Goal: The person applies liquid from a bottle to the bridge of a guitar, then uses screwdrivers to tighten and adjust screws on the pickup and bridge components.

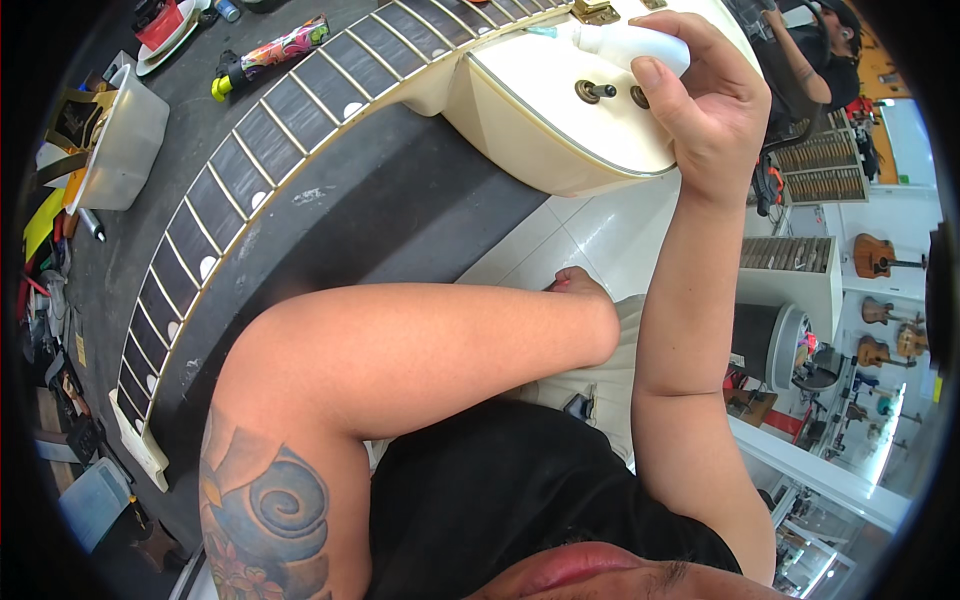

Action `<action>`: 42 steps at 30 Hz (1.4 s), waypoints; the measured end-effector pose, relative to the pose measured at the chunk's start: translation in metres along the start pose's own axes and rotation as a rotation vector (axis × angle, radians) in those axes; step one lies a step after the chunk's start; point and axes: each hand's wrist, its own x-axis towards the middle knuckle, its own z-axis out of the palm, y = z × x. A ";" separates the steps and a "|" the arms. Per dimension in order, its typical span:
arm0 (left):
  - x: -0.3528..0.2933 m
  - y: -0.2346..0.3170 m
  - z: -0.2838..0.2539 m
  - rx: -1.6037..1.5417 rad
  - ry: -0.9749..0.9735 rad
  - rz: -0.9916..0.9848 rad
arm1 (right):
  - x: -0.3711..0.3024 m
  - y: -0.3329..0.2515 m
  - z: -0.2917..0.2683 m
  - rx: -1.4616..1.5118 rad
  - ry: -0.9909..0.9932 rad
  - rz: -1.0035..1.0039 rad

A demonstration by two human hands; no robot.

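Right hand (715,105): closed around a small white bottle (640,45), thumb on the near side, fingers curled over the far side. The bottle is tilted close to level, its thin pale-blue tip (541,32) pointing to the left above the guitar; contact between tip and guitar cannot be determined. Left hand (580,285): only partly in view at the end of the folded forearm, above the lap; whether it is wide, narrow or holding anything cannot be told.

The guitar (545,125) has a cream body at the upper middle of the view, just under the bottle. A bare metal shaft (604,91) with a ring at its base stands on the body; a second ring-shaped fitting (640,97) lies beside the thumb, partly hidden. The dark fretboard (235,165), with metal frets and pale inlays, runs down to the left over the dark table (190,130).

Also on the table: a translucent tub (130,145) with assorted contents, a multicoloured tube (285,47) with a yellow-green end, and a red container (155,22) on a white dish. Right side: a co-worker (820,60), a grey bin (765,345) and several wooden guitars (873,257) near the wall
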 end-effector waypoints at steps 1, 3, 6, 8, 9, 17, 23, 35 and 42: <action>0.000 0.000 0.001 0.000 0.000 0.000 | 0.000 0.000 0.000 0.000 0.000 0.000; 0.003 0.001 0.004 0.047 0.029 -0.028 | 0.001 0.001 0.001 0.018 0.000 -0.017; 0.004 0.001 0.005 0.057 0.040 -0.033 | 0.000 0.001 0.001 0.030 0.008 -0.013; 0.004 0.001 0.005 0.058 0.041 -0.033 | -0.001 0.001 -0.003 0.027 0.005 0.017; 0.005 0.002 0.005 0.061 0.041 -0.036 | -0.002 0.001 -0.003 0.024 0.002 0.046; 0.004 0.001 0.005 0.041 0.041 -0.017 | 0.000 0.003 0.000 0.048 0.018 -0.026; 0.001 0.001 -0.001 -0.007 0.002 -0.010 | -0.001 0.003 0.000 0.039 0.024 -0.004; -0.002 0.000 0.000 0.007 0.000 0.003 | -0.001 0.002 -0.001 0.029 0.041 0.009; -0.003 0.001 0.001 0.018 0.008 -0.005 | -0.001 -0.001 0.001 0.011 0.062 0.014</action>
